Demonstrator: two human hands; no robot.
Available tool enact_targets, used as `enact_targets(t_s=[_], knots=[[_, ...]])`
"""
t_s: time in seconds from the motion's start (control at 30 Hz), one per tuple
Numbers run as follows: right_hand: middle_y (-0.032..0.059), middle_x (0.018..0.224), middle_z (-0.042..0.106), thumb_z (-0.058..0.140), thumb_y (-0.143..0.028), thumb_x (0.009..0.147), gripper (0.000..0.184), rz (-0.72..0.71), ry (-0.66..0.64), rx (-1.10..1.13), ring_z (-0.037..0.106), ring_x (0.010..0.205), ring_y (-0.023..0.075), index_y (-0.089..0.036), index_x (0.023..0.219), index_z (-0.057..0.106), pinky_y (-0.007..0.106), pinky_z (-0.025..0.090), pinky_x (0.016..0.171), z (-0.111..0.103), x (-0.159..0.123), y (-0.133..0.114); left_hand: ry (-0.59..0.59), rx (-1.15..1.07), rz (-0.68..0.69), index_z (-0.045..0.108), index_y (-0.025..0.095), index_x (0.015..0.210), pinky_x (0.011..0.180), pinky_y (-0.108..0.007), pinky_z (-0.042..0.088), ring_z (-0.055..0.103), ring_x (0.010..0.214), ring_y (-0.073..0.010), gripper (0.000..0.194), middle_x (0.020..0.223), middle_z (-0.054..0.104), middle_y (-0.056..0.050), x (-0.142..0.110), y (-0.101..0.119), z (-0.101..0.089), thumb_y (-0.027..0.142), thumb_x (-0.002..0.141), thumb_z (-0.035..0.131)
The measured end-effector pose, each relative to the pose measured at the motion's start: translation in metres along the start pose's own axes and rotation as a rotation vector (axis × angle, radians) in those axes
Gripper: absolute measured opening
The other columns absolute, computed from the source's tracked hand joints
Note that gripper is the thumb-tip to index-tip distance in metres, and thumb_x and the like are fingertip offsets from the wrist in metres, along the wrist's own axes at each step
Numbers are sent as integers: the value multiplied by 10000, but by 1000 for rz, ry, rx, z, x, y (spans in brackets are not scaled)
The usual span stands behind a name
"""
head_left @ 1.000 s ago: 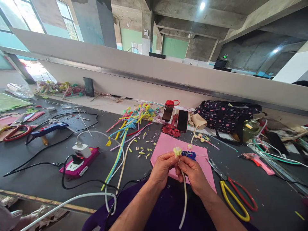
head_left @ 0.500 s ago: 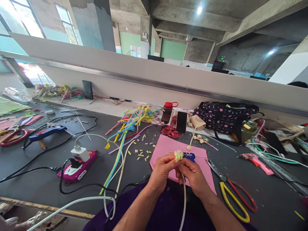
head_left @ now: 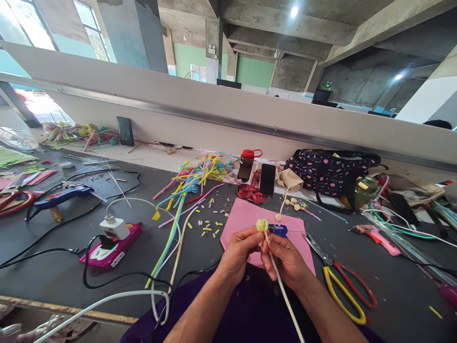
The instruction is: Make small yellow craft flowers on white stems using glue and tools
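A small pale yellow flower head (head_left: 262, 225) tops a long cream stem (head_left: 285, 291) that slants down to the lower right. My left hand (head_left: 240, 253) pinches just below the flower head, thumb and forefinger together. Close beside it, my right hand (head_left: 285, 259) has its fingers closed round the upper stem. Beneath both hands lies a pink sheet (head_left: 233, 221), partly covered by them. On that sheet, just behind the right fingers, is a blue tool (head_left: 278, 230), partly hidden. Scissors (head_left: 330, 267) with one yellow and one red handle lie right of the right hand.
Left of the sheet are scattered short cut pieces (head_left: 209, 228) and a pile of coloured fuzzy stems (head_left: 203, 174). A magenta power strip (head_left: 114, 247) with cables sits farther left. At right lies a pink glue gun (head_left: 378, 238). A phone (head_left: 267, 180) and a bottle (head_left: 246, 164) stand behind.
The flower has turned in my fingers: its head now tips away and the stem, earlier hanging nearly straight down, swings out to the lower right. The whole view has shifted slightly.
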State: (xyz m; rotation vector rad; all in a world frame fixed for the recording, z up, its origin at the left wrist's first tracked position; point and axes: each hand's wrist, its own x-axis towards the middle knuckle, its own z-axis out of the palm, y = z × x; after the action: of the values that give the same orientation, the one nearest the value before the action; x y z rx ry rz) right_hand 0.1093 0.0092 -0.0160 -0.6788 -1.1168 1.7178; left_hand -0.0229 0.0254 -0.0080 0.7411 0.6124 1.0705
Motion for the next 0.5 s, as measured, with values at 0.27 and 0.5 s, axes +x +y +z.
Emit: enact_targets(t_s=[0.27,0.5], knots=[[-20,448,580,600,-454,804,339,97,-33,87,459,270,59,-142,678,555,153,279,299,-1,0,3,-25,-54,-32,679,90,617,649,-240,414,546,548,-119,169,561,614,-35,-2,0,2,249,666,714],[-7,477,599,596,-441,812,324,92,-61,76,469,281,62,-138,699,585,153,289,298,-1,0,6,-6,-95,-26,672,109,659,607,-235,418,539,539,-117,148,564,605,-20,-2,0,3,232,617,744]])
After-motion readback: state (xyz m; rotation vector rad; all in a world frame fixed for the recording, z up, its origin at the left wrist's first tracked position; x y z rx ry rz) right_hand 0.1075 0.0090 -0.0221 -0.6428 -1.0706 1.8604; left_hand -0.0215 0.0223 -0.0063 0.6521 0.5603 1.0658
